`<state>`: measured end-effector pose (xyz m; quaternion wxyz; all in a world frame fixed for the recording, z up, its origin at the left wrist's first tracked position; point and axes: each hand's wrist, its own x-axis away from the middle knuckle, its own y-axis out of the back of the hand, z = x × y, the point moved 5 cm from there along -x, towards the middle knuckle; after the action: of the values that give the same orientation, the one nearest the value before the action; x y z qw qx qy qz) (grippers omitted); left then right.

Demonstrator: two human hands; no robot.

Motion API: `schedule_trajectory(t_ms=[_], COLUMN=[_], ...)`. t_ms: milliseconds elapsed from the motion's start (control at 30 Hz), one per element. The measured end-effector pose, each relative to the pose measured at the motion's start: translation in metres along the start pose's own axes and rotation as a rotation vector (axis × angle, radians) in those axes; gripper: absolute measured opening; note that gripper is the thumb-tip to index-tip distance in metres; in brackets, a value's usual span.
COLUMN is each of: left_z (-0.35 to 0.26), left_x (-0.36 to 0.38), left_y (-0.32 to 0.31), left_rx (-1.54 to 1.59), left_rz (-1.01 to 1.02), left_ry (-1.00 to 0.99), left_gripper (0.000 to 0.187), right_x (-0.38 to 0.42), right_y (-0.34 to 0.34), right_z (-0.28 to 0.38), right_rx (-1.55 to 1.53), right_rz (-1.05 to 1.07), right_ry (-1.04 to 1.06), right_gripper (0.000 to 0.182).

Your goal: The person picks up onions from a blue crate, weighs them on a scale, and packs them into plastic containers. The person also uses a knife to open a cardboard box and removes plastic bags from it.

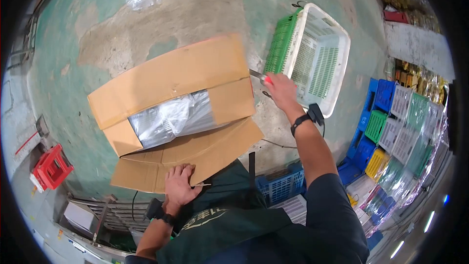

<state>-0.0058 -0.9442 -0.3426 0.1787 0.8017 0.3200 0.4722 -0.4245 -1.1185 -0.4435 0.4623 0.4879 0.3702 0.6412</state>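
A large cardboard box [166, 71] with its flaps folded back sits in front of me. Through its opening shows a grey item wrapped in clear plastic [171, 117]. My right hand [282, 89] grips a red-handled knife [256, 74], its blade pointing at the box's right side near the end seam. My left hand [181, 184] lies on the near flap [195, 149], fingers resting on the cardboard and thumb apart, close to the flap's edge.
A white basket and a green one [285, 39] lie nested on the floor [205, 10] beyond my right hand. Stacked colored crates [386, 127] line the right side. A red stool [51, 167] is at left; a blue crate [281, 186] stands beside my body.
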Motion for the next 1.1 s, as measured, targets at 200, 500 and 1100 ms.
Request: schedule_trajectory(t_ms=[200, 500, 1100], left_z=[0.002, 0.077, 0.264], left_x=[0.003, 0.04, 0.125], left_y=[0.019, 0.074, 0.023], left_rx=[0.039, 0.054, 0.272], left_rz=[-0.013, -0.124, -0.292], left_ry=[-0.009, 0.003, 0.047], left_gripper=[0.063, 0.052, 0.077], right_x=[0.024, 0.03, -0.035], right_y=[0.028, 0.079, -0.157], right_z=[0.022, 0.141, 0.611], right_rx=[0.058, 0.269, -0.168], right_rz=[-0.017, 0.453, 0.265], right_ry=[-0.161, -0.277, 0.345], right_gripper=[0.035, 0.039, 0.027])
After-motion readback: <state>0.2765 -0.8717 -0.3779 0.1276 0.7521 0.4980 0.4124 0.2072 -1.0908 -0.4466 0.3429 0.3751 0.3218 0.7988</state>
